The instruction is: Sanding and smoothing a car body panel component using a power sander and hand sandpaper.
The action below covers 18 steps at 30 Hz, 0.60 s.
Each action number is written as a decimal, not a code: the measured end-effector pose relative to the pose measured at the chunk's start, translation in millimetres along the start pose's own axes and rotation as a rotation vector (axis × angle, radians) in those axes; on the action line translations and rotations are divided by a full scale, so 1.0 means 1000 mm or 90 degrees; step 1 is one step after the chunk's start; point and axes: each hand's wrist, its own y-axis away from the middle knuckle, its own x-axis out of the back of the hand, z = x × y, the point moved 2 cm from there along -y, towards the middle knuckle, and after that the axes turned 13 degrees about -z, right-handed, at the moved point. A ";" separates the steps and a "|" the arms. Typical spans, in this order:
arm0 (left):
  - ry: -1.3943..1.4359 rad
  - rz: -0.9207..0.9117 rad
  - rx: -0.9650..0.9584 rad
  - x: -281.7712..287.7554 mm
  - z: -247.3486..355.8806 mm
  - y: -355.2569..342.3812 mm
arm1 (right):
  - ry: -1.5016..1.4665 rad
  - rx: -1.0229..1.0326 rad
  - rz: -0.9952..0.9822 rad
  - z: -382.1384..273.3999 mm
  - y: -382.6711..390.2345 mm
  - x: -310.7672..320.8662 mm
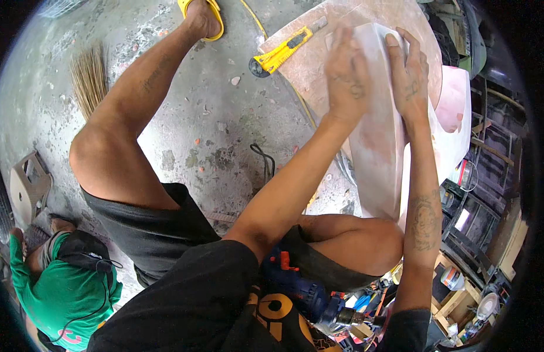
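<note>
A long, pale panel (374, 146) with white and pinkish patches lies lengthwise before me, its near end by my bent knee. My left hand (347, 82) is over its left face, near the far end; motion smears the fingers, and whatever may be under them is hidden. On the opposite side, my right hand (410, 76) grips the panel's right edge, thumb and fingers bent around it. Left of the panel, a yellow utility knife (278, 57) rests on a broad, dusty pinkish piece (307, 82).
A blue power drill (304, 293) lies near my lap, beside scattered tools. At lower left crouches a person in a green shirt (72, 287), near a brown plastic stool (31, 182). A straw broom (89, 76) lies left of my leg. Cluttered racks (483, 193) stand right.
</note>
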 end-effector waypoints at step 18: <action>-0.035 -0.018 -0.092 -0.008 0.006 -0.001 | 0.003 0.010 0.002 0.013 -0.003 -0.002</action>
